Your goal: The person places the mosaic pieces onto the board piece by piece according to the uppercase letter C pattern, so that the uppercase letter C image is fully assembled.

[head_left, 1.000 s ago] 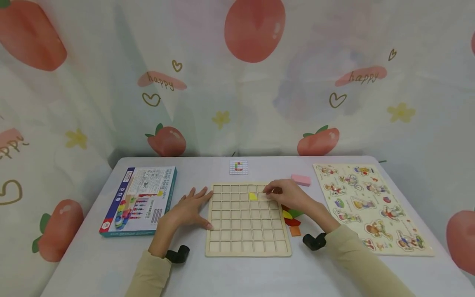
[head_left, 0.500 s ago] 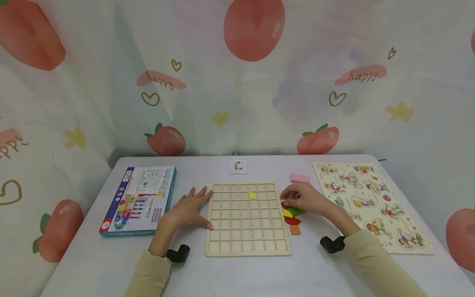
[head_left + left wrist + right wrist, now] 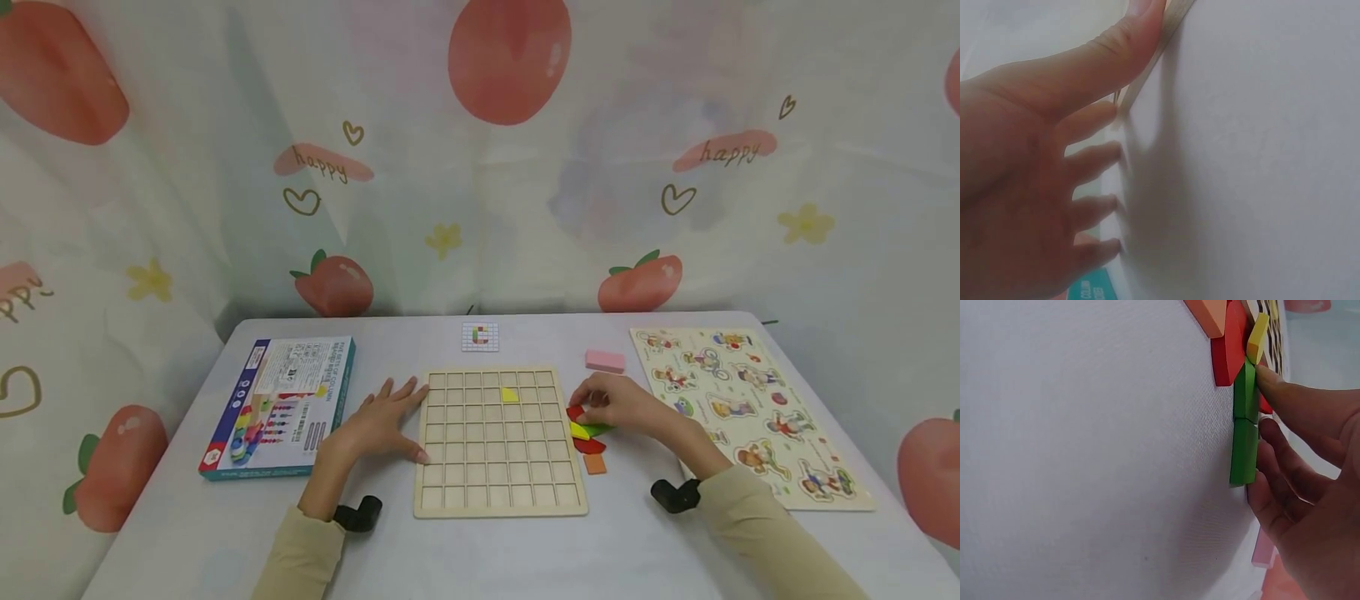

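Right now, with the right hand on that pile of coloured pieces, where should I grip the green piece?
Pinch the green piece across its long side faces, coming from above with the right hand. It lies flat on the table, and its end away from the red piece looks free.

The right hand (image 3: 1310,487) comes in from the right edge over a white tabletop (image 3: 1085,456). Its thumb tip touches the upper green block (image 3: 1245,390), and its fingers (image 3: 1285,462) lie against the lower green block (image 3: 1244,452), which sits end to end with the first. A yellow piece (image 3: 1257,337) rests just above the thumb, touching a red piece (image 3: 1229,353). An orange piece (image 3: 1207,312) lies at the top edge. A pink block (image 3: 1264,549) shows low behind the hand, partly hidden.
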`<action>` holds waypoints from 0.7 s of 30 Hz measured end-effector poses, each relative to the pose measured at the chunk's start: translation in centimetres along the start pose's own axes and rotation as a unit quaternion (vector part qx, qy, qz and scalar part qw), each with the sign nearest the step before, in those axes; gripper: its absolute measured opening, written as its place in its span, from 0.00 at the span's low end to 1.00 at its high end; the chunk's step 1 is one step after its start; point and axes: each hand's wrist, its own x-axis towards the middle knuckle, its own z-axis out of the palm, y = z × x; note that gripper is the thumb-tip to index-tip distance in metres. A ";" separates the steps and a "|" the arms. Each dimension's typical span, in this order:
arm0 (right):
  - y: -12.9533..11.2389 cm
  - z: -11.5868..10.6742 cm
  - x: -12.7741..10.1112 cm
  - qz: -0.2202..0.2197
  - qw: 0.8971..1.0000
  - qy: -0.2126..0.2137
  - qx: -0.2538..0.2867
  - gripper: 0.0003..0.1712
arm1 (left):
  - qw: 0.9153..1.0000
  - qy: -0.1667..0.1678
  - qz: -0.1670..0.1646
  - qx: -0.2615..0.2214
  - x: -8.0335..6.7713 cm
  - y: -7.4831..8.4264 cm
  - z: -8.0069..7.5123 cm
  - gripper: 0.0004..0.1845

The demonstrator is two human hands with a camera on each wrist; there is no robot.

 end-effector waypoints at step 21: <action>-0.8 -0.3 0.0 -0.003 0.999 0.032 0.030 0.05 | 1.000 0.006 0.003 0.003 0.1 -0.2 0.2 0.58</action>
